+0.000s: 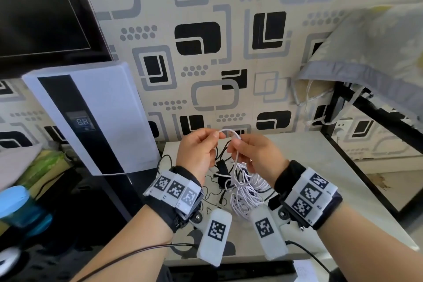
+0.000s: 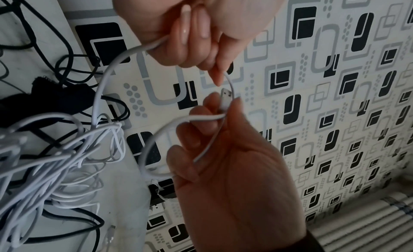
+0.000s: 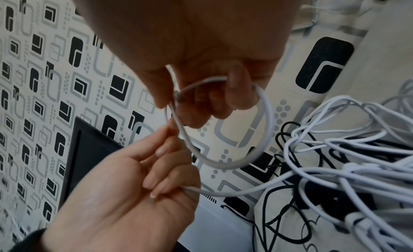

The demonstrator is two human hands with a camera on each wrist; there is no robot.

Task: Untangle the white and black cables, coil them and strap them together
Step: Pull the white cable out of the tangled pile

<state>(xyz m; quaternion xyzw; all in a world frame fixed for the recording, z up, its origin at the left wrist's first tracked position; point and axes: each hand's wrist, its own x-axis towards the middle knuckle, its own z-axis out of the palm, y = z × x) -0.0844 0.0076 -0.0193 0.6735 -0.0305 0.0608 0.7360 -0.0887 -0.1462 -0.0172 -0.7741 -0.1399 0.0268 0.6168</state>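
Both hands are raised above the table with a small loop of the white cable between them. My left hand pinches the cable with thumb and forefinger, its other fingers curled round the strand. The right hand pinches the cable's end just behind its USB plug. Below them, the rest of the white cable lies in a tangled heap. The thin black cable runs through and under that heap.
A white appliance with a digital display leans at the table's left, below a dark screen. A black frame draped with grey cloth borders the right side. Patterned wall stands close behind. A blue container sits low at the left.
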